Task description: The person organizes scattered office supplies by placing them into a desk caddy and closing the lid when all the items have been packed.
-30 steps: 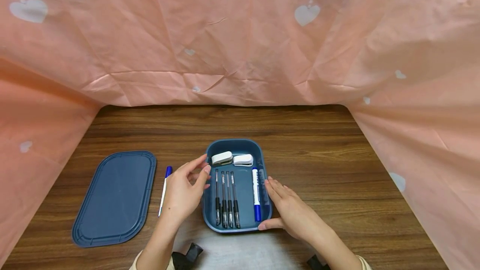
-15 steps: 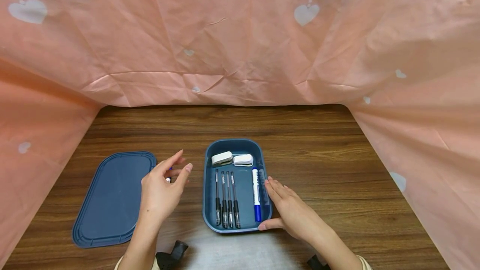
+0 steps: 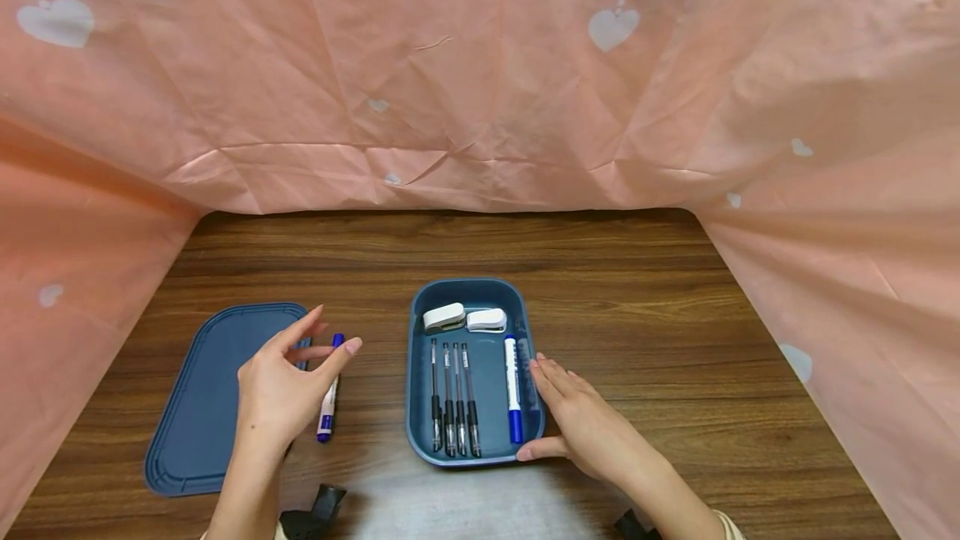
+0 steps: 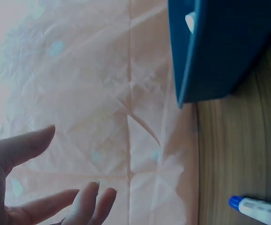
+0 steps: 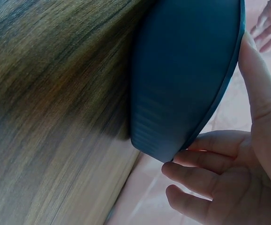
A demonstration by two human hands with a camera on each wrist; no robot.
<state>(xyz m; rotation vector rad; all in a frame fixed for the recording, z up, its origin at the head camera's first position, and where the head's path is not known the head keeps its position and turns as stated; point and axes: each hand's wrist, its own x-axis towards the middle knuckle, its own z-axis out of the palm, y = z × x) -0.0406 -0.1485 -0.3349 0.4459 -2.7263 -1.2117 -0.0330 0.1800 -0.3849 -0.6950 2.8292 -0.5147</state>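
Observation:
My left hand (image 3: 281, 386) hovers over the right side of the blue lid (image 3: 202, 407), thumb and fingers apart with nothing between them. Just right of it a blue-capped white marker (image 3: 327, 407) lies on the table, partly behind the thumb in the head view. My right hand (image 3: 581, 423) touches the rim of the blue box (image 3: 491, 407): its thumb is at the near right corner, its straight fingers along the right side. Inside the box are two white staplers (image 3: 445, 317), several black pens (image 3: 449, 407) in a row and another blue-capped marker (image 3: 513, 390) along the right wall.
The wooden table (image 3: 637, 290) is enclosed at the back and sides by a pink curtain (image 3: 480, 107) with pale hearts. Bare wood separates the loose marker from the box. A black wrist strap piece (image 3: 326, 502) juts out beside the left forearm.
My left hand has moved left from the box's left rim to over the lid's edge, uncovering much of the loose marker. The right hand and box have stayed put.

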